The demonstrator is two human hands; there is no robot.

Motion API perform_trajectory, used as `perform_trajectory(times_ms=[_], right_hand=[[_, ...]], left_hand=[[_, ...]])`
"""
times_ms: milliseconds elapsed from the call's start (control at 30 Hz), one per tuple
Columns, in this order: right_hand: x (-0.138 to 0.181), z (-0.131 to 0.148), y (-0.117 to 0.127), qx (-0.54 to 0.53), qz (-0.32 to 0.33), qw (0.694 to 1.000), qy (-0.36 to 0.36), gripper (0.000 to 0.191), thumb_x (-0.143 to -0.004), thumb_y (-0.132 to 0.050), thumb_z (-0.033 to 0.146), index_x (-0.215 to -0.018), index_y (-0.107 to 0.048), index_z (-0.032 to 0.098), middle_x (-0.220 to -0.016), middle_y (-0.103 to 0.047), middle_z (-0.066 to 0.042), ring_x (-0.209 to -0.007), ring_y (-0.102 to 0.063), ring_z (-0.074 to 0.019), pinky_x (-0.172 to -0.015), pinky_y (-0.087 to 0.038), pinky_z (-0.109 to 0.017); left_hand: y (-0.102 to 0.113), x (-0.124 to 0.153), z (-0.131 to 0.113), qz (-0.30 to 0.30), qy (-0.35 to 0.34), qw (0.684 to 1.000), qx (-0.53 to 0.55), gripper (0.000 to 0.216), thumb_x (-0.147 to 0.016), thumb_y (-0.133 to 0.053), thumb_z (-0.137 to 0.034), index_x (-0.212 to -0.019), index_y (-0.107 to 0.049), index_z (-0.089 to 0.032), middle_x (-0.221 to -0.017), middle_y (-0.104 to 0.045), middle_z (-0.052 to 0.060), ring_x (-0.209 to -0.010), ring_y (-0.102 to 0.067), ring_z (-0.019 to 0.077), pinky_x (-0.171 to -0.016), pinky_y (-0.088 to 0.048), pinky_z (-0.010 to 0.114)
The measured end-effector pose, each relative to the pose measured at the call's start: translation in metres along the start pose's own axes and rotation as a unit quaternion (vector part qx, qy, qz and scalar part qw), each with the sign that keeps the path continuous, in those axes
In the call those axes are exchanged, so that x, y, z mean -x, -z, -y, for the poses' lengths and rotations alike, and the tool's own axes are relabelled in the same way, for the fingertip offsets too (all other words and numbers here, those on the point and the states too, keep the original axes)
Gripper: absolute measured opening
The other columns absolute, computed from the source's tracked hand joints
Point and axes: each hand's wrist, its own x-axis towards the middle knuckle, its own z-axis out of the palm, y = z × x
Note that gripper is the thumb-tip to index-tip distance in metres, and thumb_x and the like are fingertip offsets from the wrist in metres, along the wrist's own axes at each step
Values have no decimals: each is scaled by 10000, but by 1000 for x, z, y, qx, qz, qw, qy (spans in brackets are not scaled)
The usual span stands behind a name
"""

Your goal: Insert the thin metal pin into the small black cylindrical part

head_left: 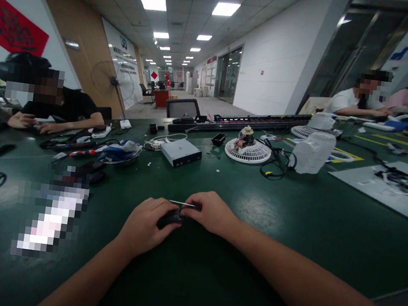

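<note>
Just above the table, my left hand [147, 223] is closed around a small black rounded object [170, 218], whose kind I cannot make out. My right hand [211, 211] grips what looks like a small screwdriver [184, 204], with a thin bright shaft pointing left and a dark handle end between the fingers. The shaft passes above the black object; whether they touch is unclear. Fingertips of the right hand also meet the right end of the black object. Both hands are close together, and the fingers hide much of what they hold.
On the green table [269, 252] beyond my hands are a silver drive box [181, 153], a round white fan grille [248, 151] with a motor, a white plastic housing [312, 153] and cables. A blurred bright patch [50, 223] lies left. Other people sit left and right.
</note>
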Motion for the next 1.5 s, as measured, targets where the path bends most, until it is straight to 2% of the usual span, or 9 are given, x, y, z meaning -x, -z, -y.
perform_trajectory(times_ms=[133, 333, 633, 800, 900, 1033, 1167, 1300, 1500], right_hand=[[0, -4, 2, -53, 32, 998, 0, 152, -807, -697, 314, -892, -724, 191, -735, -680, 11, -669, -603, -123, -592, -394, -224], [1, -7, 7, -87, 71, 993, 47, 188, -801, -705, 281, -968, -709, 194, -800, -702, 5, -717, -630, -128, -641, -438, -227], [6, 7, -2, -37, -2, 999, 38, 197, -800, -691, 316, -955, -669, 198, -801, -690, -3, -710, -624, -132, -635, -430, -241], [0, -2, -7, -203, 48, 978, -12, 199, -748, -749, 298, -870, -649, 177, -743, -659, 20, -671, -603, -115, -601, -432, -223], [-2, -10, -9, -259, 77, 962, -36, 196, -726, -766, 288, -832, -657, 165, -721, -653, 23, -653, -591, -112, -585, -425, -220], [-2, -12, -10, -247, 66, 965, -54, 199, -702, -781, 288, -819, -675, 168, -714, -657, 24, -644, -583, -114, -573, -412, -223], [-1, -8, -5, -248, 70, 966, -29, 184, -704, -777, 265, -815, -668, 165, -722, -662, 22, -652, -591, -116, -588, -416, -226], [1, -4, -1, -169, 67, 983, -7, 170, -740, -745, 277, -845, -669, 167, -737, -654, 13, -659, -586, -117, -584, -409, -226], [0, -4, -8, -126, 14, 992, -9, 278, -822, -657, 316, -1045, -591, 165, -738, -627, 10, -630, -565, -115, -546, -399, -225]], left_hand=[[0, 1, -1, -9, -8, 1000, -2, 288, -849, -644, -312, -1124, -600, -239, -993, -674, 42, -857, -601, 206, -744, -456, 345], [0, 2, 0, -18, -42, 999, -7, 270, -858, -628, -342, -1095, -619, -212, -1000, -676, 64, -853, -610, 211, -738, -482, 355], [2, 3, 0, -46, -59, 997, 12, 220, -874, -619, -314, -1062, -634, -200, -1012, -693, 76, -908, -634, 219, -791, -502, 364], [2, 2, -1, -56, -69, 996, 9, 243, -867, -627, -318, -1082, -641, -207, -1009, -693, 78, -917, -642, 224, -801, -513, 378], [2, 2, 0, -44, -78, 996, 2, 282, -868, -629, -308, -1136, -628, -221, -1023, -692, 73, -922, -641, 222, -799, -515, 374], [2, 3, 0, -44, -90, 995, 1, 291, -875, -631, -309, -1151, -613, -218, -1037, -690, 74, -921, -638, 217, -799, -510, 369], [1, 4, -1, -48, -91, 995, 6, 312, -875, -634, -306, -1172, -595, -217, -1048, -681, 74, -937, -630, 218, -812, -505, 368], [0, 5, -1, -36, -90, 995, 2, 315, -880, -622, -289, -1186, -590, -222, -1062, -673, 75, -943, -625, 222, -815, -507, 371], [-1, 0, 6, -51, -14, 998, 17, 280, -855, -643, -296, -1125, -621, -226, -1063, -664, 68, -957, -619, 226, -829, -506, 375]])
